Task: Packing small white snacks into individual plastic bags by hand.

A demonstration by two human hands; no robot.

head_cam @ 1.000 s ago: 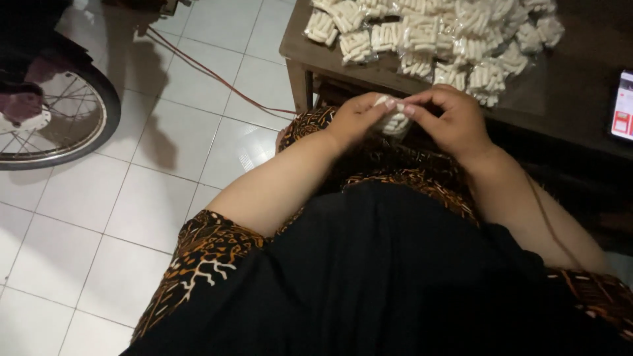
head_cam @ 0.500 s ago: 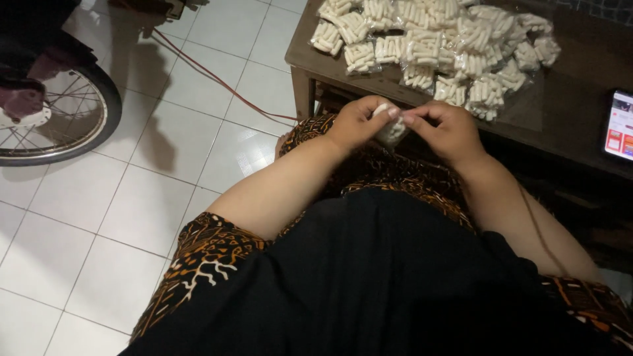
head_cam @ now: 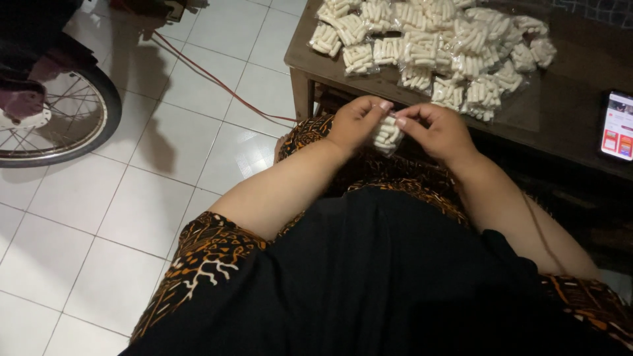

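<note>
My left hand (head_cam: pixel 354 122) and my right hand (head_cam: pixel 436 132) meet over my lap and both pinch the top of one small clear plastic packet (head_cam: pixel 386 134) filled with short white stick snacks. The packet hangs between my fingers, just in front of the near edge of a dark wooden table (head_cam: pixel 580 99). On the table lies a pile of several similar filled packets (head_cam: pixel 428 39).
A phone with a lit screen (head_cam: pixel 618 126) lies on the table at the right. A bicycle wheel (head_cam: pixel 59 118) stands on the white tiled floor at the left, and a red cable (head_cam: pixel 211 79) runs across the tiles toward the table.
The view has shifted a little, bringing more of the packet pile into frame. My hands stay together on the same packet, with only small finger movements.
</note>
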